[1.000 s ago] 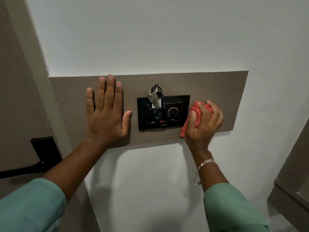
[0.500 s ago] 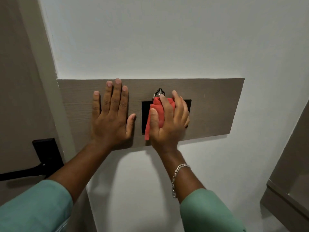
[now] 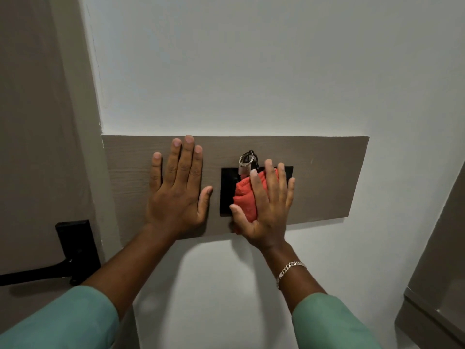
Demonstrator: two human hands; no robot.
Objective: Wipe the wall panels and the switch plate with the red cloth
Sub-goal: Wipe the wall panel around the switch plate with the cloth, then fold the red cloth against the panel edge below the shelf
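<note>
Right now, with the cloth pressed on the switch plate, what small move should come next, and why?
Probably slide the right hand and red cloth left across the switch plate. Its left strip is uncovered, and the keys hang at its top edge, so a sideways stroke below them avoids snagging. The left hand rests flat on the wood panel.

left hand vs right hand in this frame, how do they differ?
The left hand is empty; the right hand presses the bunched red cloth. The left hand lies on the bare brown wall panel; the right hand covers the black switch plate, just below the hanging keys. Only the right wrist wears a bracelet. Both are flat, fingers pointing up.
</note>
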